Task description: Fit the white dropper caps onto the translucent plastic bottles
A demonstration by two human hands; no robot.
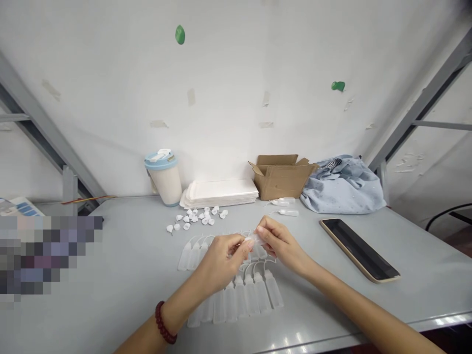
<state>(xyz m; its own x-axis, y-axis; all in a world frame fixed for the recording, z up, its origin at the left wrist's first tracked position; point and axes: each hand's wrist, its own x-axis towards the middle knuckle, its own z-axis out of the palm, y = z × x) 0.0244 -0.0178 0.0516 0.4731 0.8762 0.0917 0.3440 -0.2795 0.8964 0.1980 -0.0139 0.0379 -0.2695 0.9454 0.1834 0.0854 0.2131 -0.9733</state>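
My left hand [223,258] and my right hand [280,242] meet above rows of small translucent squeeze bottles [273,290]. The right fingers pinch a clear squeeze bottle [258,239], partly covered by the hand. At its end, the left thumb and fingers are closed on a small white cap [249,239]; whether it is seated on the bottle I cannot tell. Bottles in the front row lie side by side with thin white straps looping from their necks. My forearms and hands hide part of both rows. Beyond them, several loose white caps [205,215] are scattered.
At the back stand a blue-lidded cup [164,179], a stack of white envelopes [223,191], an open cardboard box [283,181] and a blue cloth bundle [342,189]. Some bottles [288,213] lie before the box. A phone [359,248] rests right. A blurred patch covers the left.
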